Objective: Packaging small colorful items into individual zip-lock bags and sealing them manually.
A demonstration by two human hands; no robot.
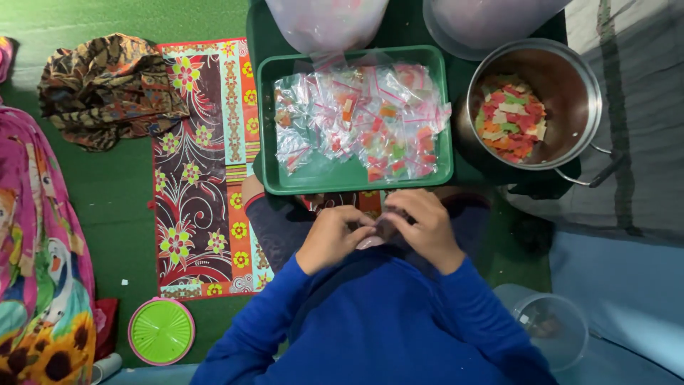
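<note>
Clear small plastic bag (376,232), pinkish, partly hidden, being pinched between left hand (332,239) and right hand (426,227), fingers closing on it, just below green tray's (353,182) near edge.

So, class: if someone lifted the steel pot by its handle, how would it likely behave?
The steel pot looks rigid, so it should keep its shape. Its coloured crackers only cover the bottom, so it is probably light for its size. Lifted by the one side handle, it may tilt and the pieces slide.

Small bag (377,232) mostly hidden betw. both grips; two big bags cut off at top.
</note>
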